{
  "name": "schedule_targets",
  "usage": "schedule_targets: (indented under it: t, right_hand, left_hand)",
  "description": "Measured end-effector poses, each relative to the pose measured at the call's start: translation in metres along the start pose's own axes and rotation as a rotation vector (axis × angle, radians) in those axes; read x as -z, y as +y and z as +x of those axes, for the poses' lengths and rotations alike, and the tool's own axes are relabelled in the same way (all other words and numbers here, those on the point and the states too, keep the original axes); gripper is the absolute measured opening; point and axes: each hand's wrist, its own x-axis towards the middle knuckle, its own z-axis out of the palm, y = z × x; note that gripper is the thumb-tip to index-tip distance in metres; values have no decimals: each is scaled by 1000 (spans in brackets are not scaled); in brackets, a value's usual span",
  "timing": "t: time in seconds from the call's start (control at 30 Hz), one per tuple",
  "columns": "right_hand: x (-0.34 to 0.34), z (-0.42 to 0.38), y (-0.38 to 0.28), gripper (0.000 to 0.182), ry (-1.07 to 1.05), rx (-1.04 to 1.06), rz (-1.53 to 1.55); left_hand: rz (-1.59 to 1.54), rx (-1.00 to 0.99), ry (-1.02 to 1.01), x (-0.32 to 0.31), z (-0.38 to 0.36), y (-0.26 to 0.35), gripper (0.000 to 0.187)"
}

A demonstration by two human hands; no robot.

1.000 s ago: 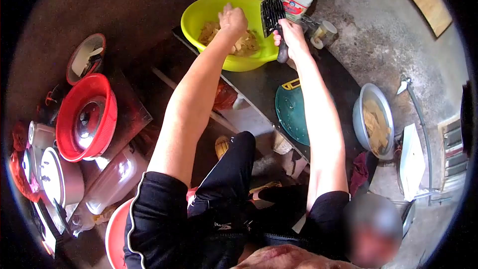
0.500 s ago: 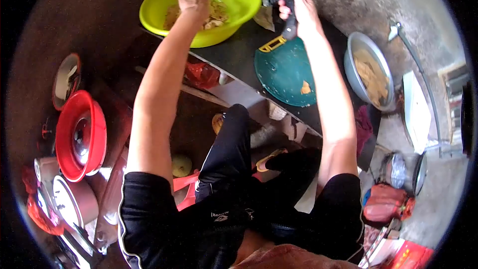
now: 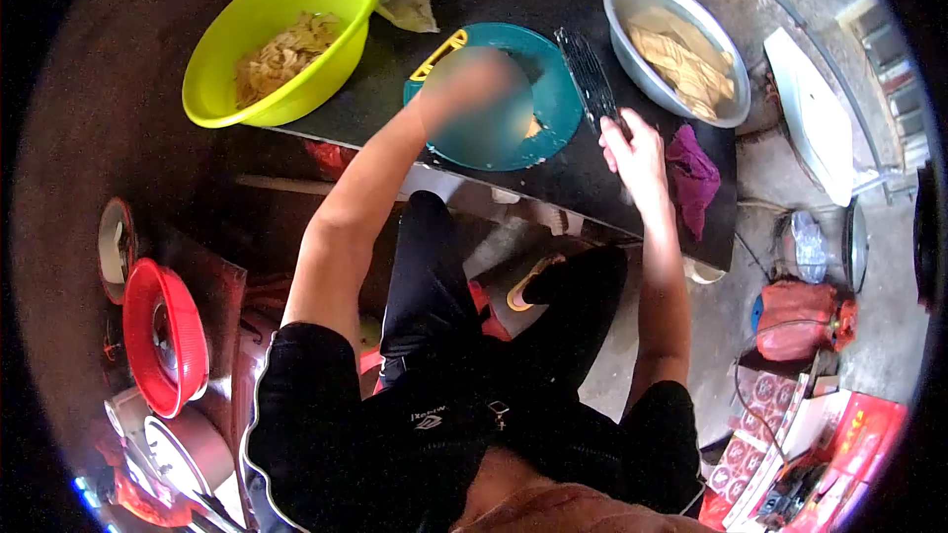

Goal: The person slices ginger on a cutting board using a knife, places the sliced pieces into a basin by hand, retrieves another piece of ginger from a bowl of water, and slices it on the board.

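My right hand (image 3: 634,153) grips the handle of a cleaver (image 3: 588,79); its broad dark blade, flecked with white, is at the right edge of a round green cutting board (image 3: 561,104). My left hand (image 3: 479,89) is over the board, smeared by blur, so its fingers and anything in them cannot be made out. A small tan piece (image 3: 534,126) lies on the board beside it. To the left, a yellow-green basin (image 3: 207,79) contains a heap of pale cut slices (image 3: 291,54). At the right, larger tan pieces (image 3: 691,69) lie in a metal basin (image 3: 736,39).
The dark table (image 3: 553,0) carries the board and both basins. A purple cloth (image 3: 693,178) hangs by its right end. A red basin (image 3: 197,336) and a pot (image 3: 202,444) stand low at left. A red bag (image 3: 795,321) is on the floor at right.
My left hand has moved from inside the yellow-green basin to over the cutting board. My right hand has brought the cleaver down to the board's right side. The view has shifted too.
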Motion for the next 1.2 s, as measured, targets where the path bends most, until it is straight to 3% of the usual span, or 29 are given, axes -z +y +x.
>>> schedule_targets:
  t: [0.1,0.23,0.3,0.33,0.43,0.53,0.57,0.6,0.63,0.67,0.7,0.77,0.87,0.9,0.93,0.97,1.0,1.07,1.13,1.2]
  right_hand:
    - [9,-26,22,22,82,-65,68]
    - [16,-49,36,21,134,-64,140]
    - [14,-57,42,18,164,-86,145]
    - [14,-60,43,18,154,-91,190]
    - [19,-72,42,22,168,-100,214]
    - [22,-89,59,26,236,-47,204]
    - [25,-97,65,25,286,-84,208]
    - [33,-107,67,23,272,-96,220]
    - [40,-116,66,21,261,-110,232]
    - [46,-124,69,18,258,-120,240]
    - [51,-131,69,16,262,-128,246]
    - [54,-140,68,11,271,-95,272]
    - [56,-144,82,9,300,-65,278]
    - [57,-146,82,10,314,-73,301]
    - [59,-146,81,10,321,-82,320]
    - [60,-147,80,10,327,-90,340]
    - [61,-149,82,11,336,-86,330]
    - [65,-154,85,12,355,-77,306]
    - [70,-163,93,12,338,-117,254]
    - [73,-173,96,12,352,-102,182]
  left_hand:
    - [-434,178,-181,24,-8,61,78]
    - [-229,119,-47,-6,-9,72,38]
    - [-346,206,-132,2,-6,79,30]
    - [-285,159,-76,-4,-2,78,23]
    - [-289,60,-200,-7,8,70,20]
    - [-426,-27,35,0,-2,49,18]
    - [-331,202,-145,19,0,39,18]
    - [-268,171,97,21,-9,5,19]
    - [-98,180,184,56,-16,-8,21]
    - [-227,435,273,88,-27,-16,24]
    - [-178,406,449,104,-37,-57,25]
    - [359,556,475,124,-64,-128,36]
    - [990,574,463,110,-80,-93,50]
    - [854,370,377,103,-79,-52,60]
    - [365,500,180,108,-70,17,55]
    - [498,207,139,90,-71,38,50]
    - [339,352,8,59,-56,45,48]
    - [502,361,-43,5,-47,58,56]
    - [256,367,-17,-13,-35,68,60]
    - [467,205,372,-69,-22,38,62]
